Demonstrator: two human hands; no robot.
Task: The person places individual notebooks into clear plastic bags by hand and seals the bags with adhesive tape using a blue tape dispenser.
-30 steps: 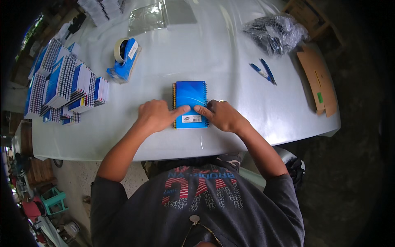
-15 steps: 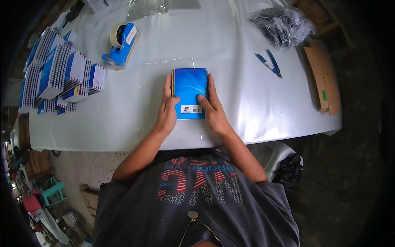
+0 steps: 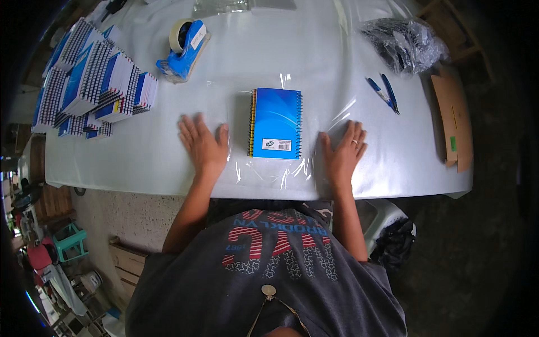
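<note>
While both hands lying flat on white surface (image 3: 337, 62), blue spiral notebook (image 3: 275, 123) resting between them on clear plastic sheet (image 3: 314, 163), touching neither. Left hand (image 3: 203, 145) pressing sheet left of notebook, fingers spread, gripping nothing. Right hand (image 3: 342, 153) doing same on right, fingers splayed, empty. Blue tape dispenser (image 3: 184, 45) sitting farther back; notebook stacks (image 3: 92, 78) piling at left; blue pens (image 3: 384, 92) lying at right.
</note>
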